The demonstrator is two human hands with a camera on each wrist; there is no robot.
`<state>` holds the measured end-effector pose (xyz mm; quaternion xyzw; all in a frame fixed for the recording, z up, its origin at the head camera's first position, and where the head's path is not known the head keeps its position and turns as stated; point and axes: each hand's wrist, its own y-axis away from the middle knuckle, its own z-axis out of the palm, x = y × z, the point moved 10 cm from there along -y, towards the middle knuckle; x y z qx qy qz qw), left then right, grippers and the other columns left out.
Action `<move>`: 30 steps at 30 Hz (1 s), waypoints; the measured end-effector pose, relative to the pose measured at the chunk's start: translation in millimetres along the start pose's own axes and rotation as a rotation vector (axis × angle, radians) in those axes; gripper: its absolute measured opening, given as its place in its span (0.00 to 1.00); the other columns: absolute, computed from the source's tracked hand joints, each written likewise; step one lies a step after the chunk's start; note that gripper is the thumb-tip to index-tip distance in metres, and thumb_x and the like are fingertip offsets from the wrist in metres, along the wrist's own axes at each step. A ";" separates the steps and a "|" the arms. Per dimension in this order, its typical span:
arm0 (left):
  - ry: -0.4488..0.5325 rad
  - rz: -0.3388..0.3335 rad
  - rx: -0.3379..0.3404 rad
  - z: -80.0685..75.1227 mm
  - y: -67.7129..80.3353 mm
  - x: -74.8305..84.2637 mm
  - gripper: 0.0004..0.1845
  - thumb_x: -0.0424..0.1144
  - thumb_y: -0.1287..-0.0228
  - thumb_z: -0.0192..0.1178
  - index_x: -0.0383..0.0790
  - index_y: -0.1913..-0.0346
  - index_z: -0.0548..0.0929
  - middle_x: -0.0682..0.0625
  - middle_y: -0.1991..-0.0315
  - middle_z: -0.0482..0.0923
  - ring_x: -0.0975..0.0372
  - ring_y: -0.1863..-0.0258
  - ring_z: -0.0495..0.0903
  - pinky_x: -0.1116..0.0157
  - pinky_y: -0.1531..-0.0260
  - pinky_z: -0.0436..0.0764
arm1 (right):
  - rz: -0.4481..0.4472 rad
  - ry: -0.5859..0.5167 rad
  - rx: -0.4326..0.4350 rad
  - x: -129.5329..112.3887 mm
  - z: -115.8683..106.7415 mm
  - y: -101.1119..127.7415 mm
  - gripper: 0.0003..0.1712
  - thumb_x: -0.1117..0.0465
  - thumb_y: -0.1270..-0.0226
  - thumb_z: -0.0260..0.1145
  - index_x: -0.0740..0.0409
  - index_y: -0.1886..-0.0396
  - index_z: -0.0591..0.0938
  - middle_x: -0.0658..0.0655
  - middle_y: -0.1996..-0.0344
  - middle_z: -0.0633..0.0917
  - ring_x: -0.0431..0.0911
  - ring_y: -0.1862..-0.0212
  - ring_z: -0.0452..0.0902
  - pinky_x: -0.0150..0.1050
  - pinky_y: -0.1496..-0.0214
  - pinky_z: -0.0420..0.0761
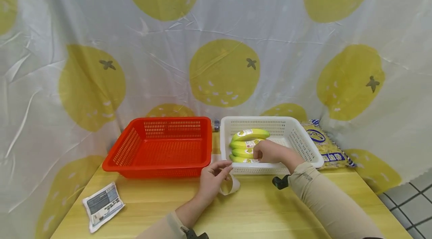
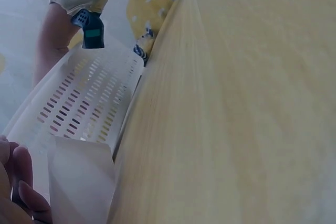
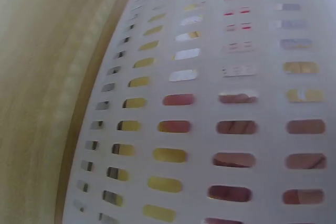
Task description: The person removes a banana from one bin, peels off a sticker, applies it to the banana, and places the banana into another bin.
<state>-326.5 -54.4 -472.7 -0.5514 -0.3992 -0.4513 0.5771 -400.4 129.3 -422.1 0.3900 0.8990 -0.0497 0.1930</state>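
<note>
Covering pretty much the whole background is a white curtain (image 1: 216,25) printed with big yellow fruit, draped behind a light wood tabletop (image 1: 256,209). On the tabletop sit two perforated plastic baskets side by side: a red basket (image 1: 162,147) on the left with nothing visible in it, and a white basket (image 1: 297,138) on the right, with just a narrow gap between them. A yellow and blue snack bag (image 1: 329,149) lies just beside the white basket's right wall, partly tucked behind it.

Inside the white basket, toward its left end, is a bunch of bananas (image 1: 248,139), yellow-green with stickers on them. The right hand (image 1: 271,152) reaches over the basket's front rim with its fingers curled onto the bananas, so that grip looks closed around the bunch. The right wrist view only shows the basket's slotted wall up close (image 3: 231,103), with yellow and pinkish bits showing through the holes, so no extra detail on the fingers there.

The left hand (image 1: 213,179) rests on the tabletop at the white basket's front left corner, fingers curled and pinching a curled strip of white paper (image 1: 233,186). The left wrist view shows that paper (image 2: 79,177) right against the basket wall.

Smallest item: a small printed packet (image 1: 102,205) lying flat near the tabletop's front left, well apart from both hands.
</note>
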 end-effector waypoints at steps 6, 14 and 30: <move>0.008 -0.003 -0.027 3.8 -0.2 0.4 0.10 0.35 0.36 0.72 0.38 0.54 0.90 0.38 0.64 0.86 0.64 0.75 0.81 0.66 0.68 0.86 | 0.049 0.070 0.036 13.8 6.9 -4.0 0.13 0.75 0.45 0.72 0.54 0.70 0.79 0.49 0.74 0.76 0.41 0.70 0.66 0.37 0.63 0.70; -0.015 0.026 -0.039 6.3 2.3 3.5 0.11 0.35 0.36 0.72 0.38 0.51 0.90 0.33 0.63 0.85 0.62 0.75 0.81 0.66 0.69 0.84 | 0.070 0.054 0.041 17.0 5.9 0.1 0.13 0.71 0.40 0.72 0.50 0.74 0.79 0.44 0.76 0.78 0.40 0.72 0.70 0.37 0.65 0.73; -0.507 0.985 -0.015 -22.2 54.5 124.9 0.01 0.30 0.35 0.67 0.37 0.64 0.86 0.49 0.67 0.84 0.60 0.67 0.81 0.68 0.68 0.80 | -0.281 -0.044 1.117 -97.8 -32.3 107.0 0.06 0.69 0.39 0.71 0.54 0.70 0.86 0.47 0.70 0.87 0.43 0.64 0.82 0.32 0.60 0.81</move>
